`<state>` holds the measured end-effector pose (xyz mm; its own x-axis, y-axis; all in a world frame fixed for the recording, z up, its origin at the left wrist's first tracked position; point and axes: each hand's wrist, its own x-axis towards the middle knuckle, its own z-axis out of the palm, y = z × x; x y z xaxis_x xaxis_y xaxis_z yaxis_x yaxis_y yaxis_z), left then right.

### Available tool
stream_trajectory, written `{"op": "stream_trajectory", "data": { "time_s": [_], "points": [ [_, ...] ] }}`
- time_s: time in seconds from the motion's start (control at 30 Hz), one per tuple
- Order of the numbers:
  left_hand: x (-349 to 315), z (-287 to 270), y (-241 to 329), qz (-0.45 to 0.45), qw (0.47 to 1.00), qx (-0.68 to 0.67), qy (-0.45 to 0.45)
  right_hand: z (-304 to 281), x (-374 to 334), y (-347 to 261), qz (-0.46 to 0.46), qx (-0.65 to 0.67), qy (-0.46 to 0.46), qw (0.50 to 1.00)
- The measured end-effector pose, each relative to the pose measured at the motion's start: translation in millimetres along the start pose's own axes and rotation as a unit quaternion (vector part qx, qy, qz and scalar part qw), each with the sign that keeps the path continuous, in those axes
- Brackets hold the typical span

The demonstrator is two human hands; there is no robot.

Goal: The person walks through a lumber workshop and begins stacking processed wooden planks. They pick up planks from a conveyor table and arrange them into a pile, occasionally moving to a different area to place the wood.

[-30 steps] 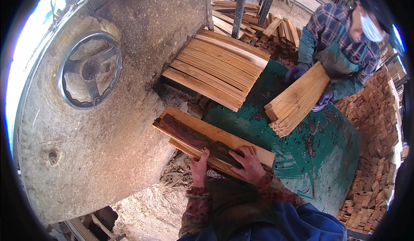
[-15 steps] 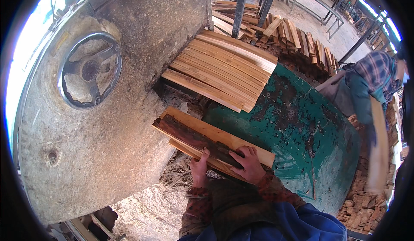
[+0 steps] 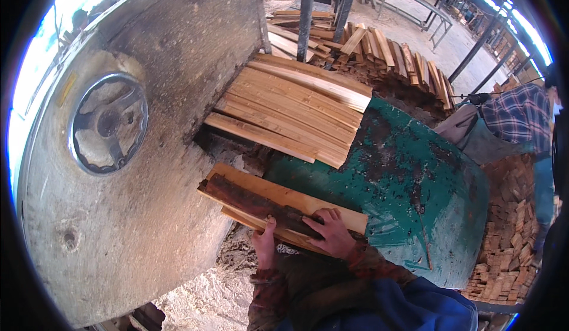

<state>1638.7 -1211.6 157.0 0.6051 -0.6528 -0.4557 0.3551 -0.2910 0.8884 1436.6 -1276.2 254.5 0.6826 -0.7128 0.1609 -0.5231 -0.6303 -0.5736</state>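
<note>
Close in front of me, both hands hold a small stack of wooden boards at a slant, including a dark, bark-covered slab [image 3: 255,203] and a paler plank [image 3: 296,197] along its far side. My left hand [image 3: 265,243] grips the near edge, thumb on top and the other fingers mostly hidden below. Fingers of my right hand [image 3: 332,232] curl over the right part of the bark-covered slab. Beyond the stack, several sawn boards [image 3: 290,109] lie side by side, reaching onto a green metal table [image 3: 415,183] with worn paint.
To my left stands a large sawdust-coated machine housing [image 3: 160,129] with a metal handwheel [image 3: 108,123]. Dark posts [image 3: 306,20] and a heap of boards [image 3: 379,49] are farther off. A co-worker in a plaid shirt [image 3: 518,114] is at the right, near stacked wood pieces [image 3: 504,236].
My view has shifted slightly, while both hands keep the same hold on the boards. The co-worker has moved, and the plank in that person's grasp no longer shows.
</note>
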Motion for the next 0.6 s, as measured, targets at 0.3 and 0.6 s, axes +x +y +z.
{"op": "stream_trajectory", "data": {
  "time_s": [0.3, 0.6],
  "points": [
    [-4.8, 5.9, 14.0, -0.072, 0.996, -0.058, -0.003, 8.1, -5.3, 8.0, -0.008, -0.040, 0.003, 0.999],
    [-11.0, 11.8, 24.4, -0.072, 0.996, -0.055, 0.012, 5.7, -7.3, 8.6, 0.000, -0.029, -0.008, 1.000]
  ]
}}
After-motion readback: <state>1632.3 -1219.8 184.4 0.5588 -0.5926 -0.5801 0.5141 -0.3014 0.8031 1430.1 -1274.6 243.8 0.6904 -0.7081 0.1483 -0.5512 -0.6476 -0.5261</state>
